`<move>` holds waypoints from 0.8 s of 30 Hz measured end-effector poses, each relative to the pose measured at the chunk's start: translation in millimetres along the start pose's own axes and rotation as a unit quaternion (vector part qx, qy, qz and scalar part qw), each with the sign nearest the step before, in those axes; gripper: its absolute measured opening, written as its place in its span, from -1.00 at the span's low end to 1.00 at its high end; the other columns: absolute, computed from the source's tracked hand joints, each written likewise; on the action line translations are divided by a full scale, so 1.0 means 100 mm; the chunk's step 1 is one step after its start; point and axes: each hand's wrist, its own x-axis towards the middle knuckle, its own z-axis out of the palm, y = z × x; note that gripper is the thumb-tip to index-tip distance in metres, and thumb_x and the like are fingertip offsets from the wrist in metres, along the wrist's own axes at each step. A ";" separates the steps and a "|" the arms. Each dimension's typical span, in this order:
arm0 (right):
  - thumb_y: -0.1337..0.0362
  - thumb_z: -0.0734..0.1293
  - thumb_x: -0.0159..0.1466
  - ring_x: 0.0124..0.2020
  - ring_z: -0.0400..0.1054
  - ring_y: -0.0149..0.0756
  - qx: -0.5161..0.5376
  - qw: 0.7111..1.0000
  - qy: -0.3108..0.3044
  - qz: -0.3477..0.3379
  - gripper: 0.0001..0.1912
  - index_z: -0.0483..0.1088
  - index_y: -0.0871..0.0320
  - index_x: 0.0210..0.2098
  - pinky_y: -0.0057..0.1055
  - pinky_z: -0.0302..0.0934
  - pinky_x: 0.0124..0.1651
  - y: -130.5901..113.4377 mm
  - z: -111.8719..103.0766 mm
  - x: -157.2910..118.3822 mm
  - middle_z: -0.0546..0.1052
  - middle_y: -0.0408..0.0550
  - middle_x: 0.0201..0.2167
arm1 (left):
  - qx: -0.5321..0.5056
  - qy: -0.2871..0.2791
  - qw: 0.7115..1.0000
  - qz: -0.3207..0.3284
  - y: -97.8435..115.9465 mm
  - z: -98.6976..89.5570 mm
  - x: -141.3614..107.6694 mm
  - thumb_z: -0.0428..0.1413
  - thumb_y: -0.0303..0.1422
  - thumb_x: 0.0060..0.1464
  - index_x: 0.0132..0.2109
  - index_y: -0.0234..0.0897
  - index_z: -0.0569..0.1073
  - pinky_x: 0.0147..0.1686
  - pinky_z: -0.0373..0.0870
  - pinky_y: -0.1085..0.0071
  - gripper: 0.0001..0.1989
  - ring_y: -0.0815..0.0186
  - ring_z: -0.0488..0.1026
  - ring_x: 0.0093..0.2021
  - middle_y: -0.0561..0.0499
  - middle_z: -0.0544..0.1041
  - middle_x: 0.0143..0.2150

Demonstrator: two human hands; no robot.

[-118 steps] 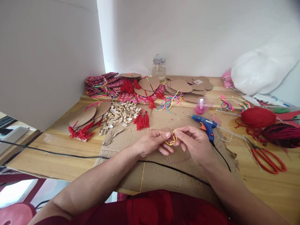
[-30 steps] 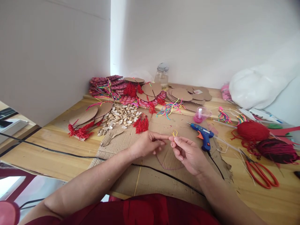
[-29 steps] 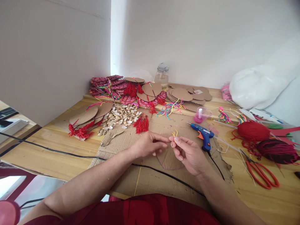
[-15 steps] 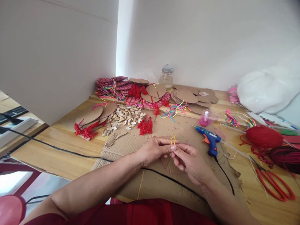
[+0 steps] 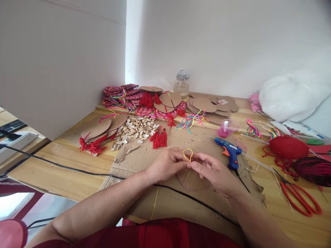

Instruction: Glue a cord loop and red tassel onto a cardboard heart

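Note:
A thin yellow cord (image 5: 188,150) stands up in a rounded loop between my fingertips. My left hand (image 5: 170,164) pinches its lower end between thumb and fingers. From the other side my right hand (image 5: 210,169) pinches the cord too, its thumb close to the left thumb. The cord's ends are hidden by my fingers. Both hands are above the cardboard sheet (image 5: 144,196). Beyond them lie red tassels (image 5: 158,138) and a heap of peanut shells (image 5: 137,129). To the right of my right hand rests a blue glue gun (image 5: 230,150).
Red-handled scissors (image 5: 301,198) and a red yarn ball (image 5: 288,148) lie at the right. Cardboard discs (image 5: 204,104), colored cords (image 5: 191,120) and a water bottle (image 5: 181,84) stand along the back. A black cable (image 5: 196,199) crosses the cardboard near my forearms.
The yellow cord has gone from a narrow, bent shape to a wider, rounded loop. My hands stay together, with the right fingers shifted slightly. The view has moved a little.

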 end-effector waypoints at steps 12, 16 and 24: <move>0.04 0.56 0.06 -0.47 0.24 -0.40 0.168 0.981 0.094 -0.003 -0.70 0.57 0.12 -0.36 -0.46 -0.01 -0.51 0.03 0.04 0.06 0.42 -0.16 -0.51 | -0.120 -0.078 0.978 -0.152 -0.03 0.07 -0.03 0.37 -0.19 -0.08 -0.34 -0.30 0.62 -0.48 0.10 0.50 -0.75 0.47 0.22 -0.50 0.11 0.45 -0.51; 0.05 0.58 0.01 -0.47 0.22 -0.41 0.199 0.974 0.110 0.005 -0.68 0.56 0.11 -0.37 -0.47 -0.02 -0.53 0.01 0.07 0.05 0.42 -0.16 -0.48 | -0.150 -0.076 0.966 -0.198 0.02 0.08 -0.03 0.40 -0.03 -0.17 -0.41 -0.33 0.60 -0.51 0.18 0.49 -0.58 0.46 0.27 -0.51 0.06 0.47 -0.51; -0.08 0.49 0.15 -0.48 0.24 -0.43 0.204 0.978 0.017 0.050 -0.60 0.55 0.15 -0.31 -0.48 0.01 -0.56 0.00 0.11 0.02 0.49 -0.08 -0.38 | -0.184 0.026 0.965 -0.187 -0.02 0.02 0.00 0.43 -0.06 -0.19 -0.39 -0.30 0.64 -0.56 -0.01 0.48 -0.62 0.50 0.15 -0.56 0.08 0.48 -0.53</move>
